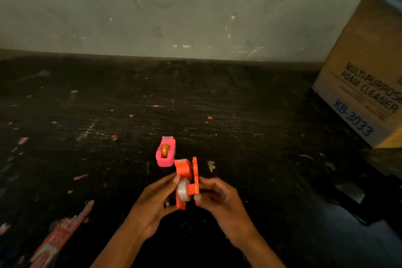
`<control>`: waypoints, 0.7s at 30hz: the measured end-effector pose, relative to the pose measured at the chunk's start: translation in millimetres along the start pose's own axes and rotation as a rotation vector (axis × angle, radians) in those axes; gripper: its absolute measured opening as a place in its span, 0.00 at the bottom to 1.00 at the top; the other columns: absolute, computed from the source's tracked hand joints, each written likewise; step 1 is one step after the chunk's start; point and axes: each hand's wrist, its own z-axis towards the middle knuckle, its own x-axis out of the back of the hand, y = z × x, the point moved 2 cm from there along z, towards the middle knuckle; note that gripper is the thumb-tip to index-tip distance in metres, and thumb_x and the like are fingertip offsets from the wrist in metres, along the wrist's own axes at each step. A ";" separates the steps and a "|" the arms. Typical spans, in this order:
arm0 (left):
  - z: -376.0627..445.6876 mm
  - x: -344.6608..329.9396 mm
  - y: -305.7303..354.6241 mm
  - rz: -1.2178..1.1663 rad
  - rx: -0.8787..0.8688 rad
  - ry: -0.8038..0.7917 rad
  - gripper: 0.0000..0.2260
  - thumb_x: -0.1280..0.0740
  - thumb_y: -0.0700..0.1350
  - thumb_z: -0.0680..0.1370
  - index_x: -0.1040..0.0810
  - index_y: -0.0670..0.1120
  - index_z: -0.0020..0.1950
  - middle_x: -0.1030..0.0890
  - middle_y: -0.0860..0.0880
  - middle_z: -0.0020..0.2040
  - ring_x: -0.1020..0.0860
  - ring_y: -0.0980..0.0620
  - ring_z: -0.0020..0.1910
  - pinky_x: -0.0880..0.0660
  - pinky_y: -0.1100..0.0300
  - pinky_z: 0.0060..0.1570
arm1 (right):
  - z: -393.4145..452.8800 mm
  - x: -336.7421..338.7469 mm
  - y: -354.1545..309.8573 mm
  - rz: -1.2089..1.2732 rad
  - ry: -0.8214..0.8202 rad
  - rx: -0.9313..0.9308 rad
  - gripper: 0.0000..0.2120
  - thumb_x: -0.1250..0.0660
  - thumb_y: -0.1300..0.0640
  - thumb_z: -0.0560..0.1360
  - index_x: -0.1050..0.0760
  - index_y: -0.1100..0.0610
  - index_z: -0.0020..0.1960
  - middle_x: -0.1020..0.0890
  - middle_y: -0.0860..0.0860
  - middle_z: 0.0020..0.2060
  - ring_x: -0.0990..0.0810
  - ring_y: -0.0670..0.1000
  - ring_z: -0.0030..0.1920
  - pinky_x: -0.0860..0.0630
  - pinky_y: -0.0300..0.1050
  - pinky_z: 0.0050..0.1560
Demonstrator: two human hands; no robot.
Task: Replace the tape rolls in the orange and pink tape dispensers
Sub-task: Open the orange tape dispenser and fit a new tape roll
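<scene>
The orange tape dispenser [183,172] is held up between both hands, split open into two halves. My left hand [153,204] grips the main half, thumb on top. My right hand [217,199] pinches the side cover [195,177], whose spindle carries a clear tape roll [183,190]. The pink tape dispenser [165,152] lies on the dark table just beyond, cutter pointing away, with an orange-yellow roll [165,149] in its slot.
A scratched black table [239,115] runs to a grey wall. A cardboard box [365,85] printed "Multi-purpose foam cleaner" stands at the far right. Torn red packaging [58,237] lies at the near left, and small scraps dot the surface.
</scene>
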 end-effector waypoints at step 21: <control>1.6 -8.3 13.6 -0.080 -0.126 -0.012 0.17 0.34 0.45 0.72 0.21 0.43 0.59 0.18 0.39 0.56 0.19 0.43 0.56 0.23 0.50 0.50 | 7.2 -5.0 -10.0 -0.041 -0.062 0.156 0.13 0.30 0.64 0.73 0.19 0.56 0.56 0.17 0.55 0.54 0.18 0.50 0.56 0.23 0.44 0.61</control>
